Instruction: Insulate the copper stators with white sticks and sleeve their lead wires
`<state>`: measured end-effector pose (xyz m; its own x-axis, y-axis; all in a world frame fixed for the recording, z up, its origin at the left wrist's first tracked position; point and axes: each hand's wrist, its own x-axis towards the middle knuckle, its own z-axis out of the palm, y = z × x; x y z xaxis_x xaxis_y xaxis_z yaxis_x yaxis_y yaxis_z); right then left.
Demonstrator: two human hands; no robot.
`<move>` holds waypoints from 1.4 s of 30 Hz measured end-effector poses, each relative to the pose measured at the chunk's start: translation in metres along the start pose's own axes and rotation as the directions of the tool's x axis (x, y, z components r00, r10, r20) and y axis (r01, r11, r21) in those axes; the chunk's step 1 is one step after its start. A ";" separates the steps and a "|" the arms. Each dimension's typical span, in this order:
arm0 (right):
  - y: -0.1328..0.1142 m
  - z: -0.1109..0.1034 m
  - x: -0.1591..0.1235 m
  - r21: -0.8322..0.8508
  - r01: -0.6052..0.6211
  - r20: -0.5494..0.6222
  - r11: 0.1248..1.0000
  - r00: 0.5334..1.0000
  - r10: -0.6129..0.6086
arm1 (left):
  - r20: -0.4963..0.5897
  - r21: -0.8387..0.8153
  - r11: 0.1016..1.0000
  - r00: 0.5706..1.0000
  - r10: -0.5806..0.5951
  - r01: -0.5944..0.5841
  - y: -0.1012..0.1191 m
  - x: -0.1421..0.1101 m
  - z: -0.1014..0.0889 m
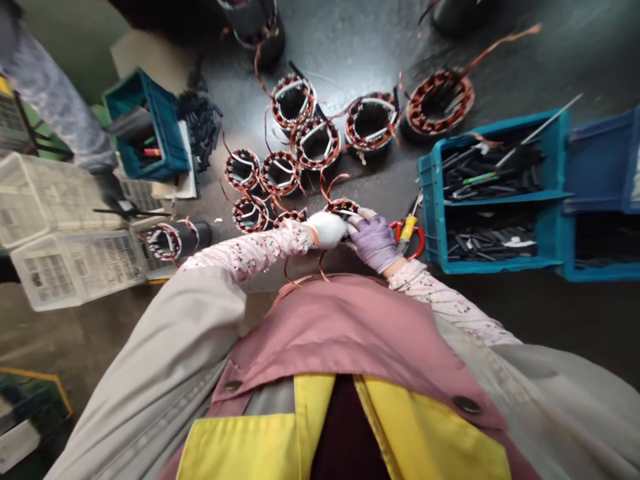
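Observation:
My left hand point(327, 229), in a white glove, and my right hand point(374, 241), in a purple glove, meet over one motor stator point(341, 206) wound with copper wire at the near edge of the dark table. Both hands are closed on it, fingers curled around its rim and loose copper leads. Only the stator's far edge shows above the gloves. Several more wound stators point(315, 141) lie in a cluster just beyond, with a larger one point(440, 100) farther right.
Red-handled scissors and a yellow tool point(409, 233) lie right of my right hand. A teal bin point(493, 193) of black sleeves stands right, a blue bin point(605, 167) beyond it. Another teal bin point(147, 130) and white crates point(60, 247) stand left, near another person's sleeve point(50, 100).

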<state>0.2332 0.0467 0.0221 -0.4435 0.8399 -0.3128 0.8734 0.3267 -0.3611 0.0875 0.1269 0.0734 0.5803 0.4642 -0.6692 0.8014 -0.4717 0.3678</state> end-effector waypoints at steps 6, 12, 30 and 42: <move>0.008 0.005 0.004 0.129 -0.034 0.014 0.991 0.999 0.032 | 0.167 -0.252 0.967 0.983 0.075 -0.031 0.046 -0.025 0.013; 0.034 0.001 -0.009 0.622 -0.187 -0.321 0.760 0.825 0.465 | -0.372 -0.229 0.963 0.901 -0.221 0.142 0.016 -0.039 0.013; 0.011 -0.020 -0.016 0.194 0.073 -0.180 0.978 0.983 -0.038 | -0.547 -0.484 0.823 0.630 -0.551 0.299 -0.016 -0.091 0.076; -0.036 -0.056 0.035 -0.155 -0.118 0.327 0.981 0.931 0.164 | -0.347 -0.493 0.689 0.606 -0.715 0.531 -0.085 -0.091 0.094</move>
<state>0.1977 0.0885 0.0737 -0.3352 0.6937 -0.6375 0.9403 0.2882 -0.1809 -0.0471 0.0540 0.0421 -0.1711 0.8793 -0.4444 0.9318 0.2910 0.2169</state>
